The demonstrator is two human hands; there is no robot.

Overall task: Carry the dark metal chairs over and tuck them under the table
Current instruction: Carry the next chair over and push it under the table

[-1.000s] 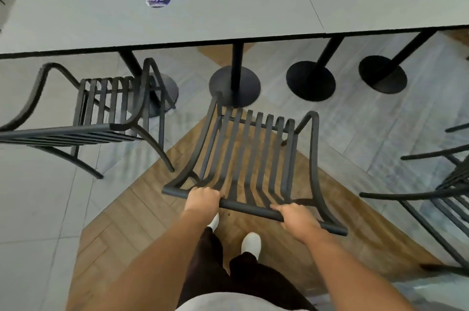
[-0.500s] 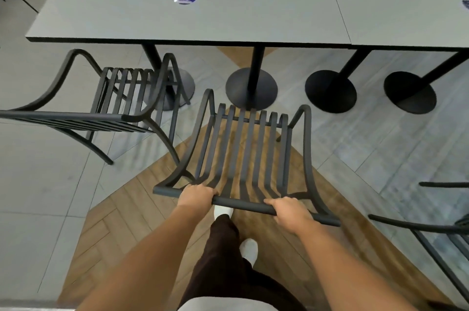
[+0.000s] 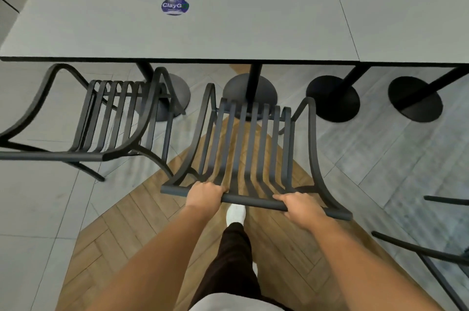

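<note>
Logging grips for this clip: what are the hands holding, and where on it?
Both the left hand and right hand grip the dark metal chair by its top back rail.

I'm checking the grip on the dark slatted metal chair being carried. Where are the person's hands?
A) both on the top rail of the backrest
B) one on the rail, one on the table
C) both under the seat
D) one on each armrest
A: the left hand and the right hand both grip the top rail of the dark slatted metal chair.

I see a dark slatted metal chair (image 3: 243,148) facing the grey tabletop (image 3: 228,31), seat front near its edge; a second chair (image 3: 106,122) stands left, partly tucked.
</note>
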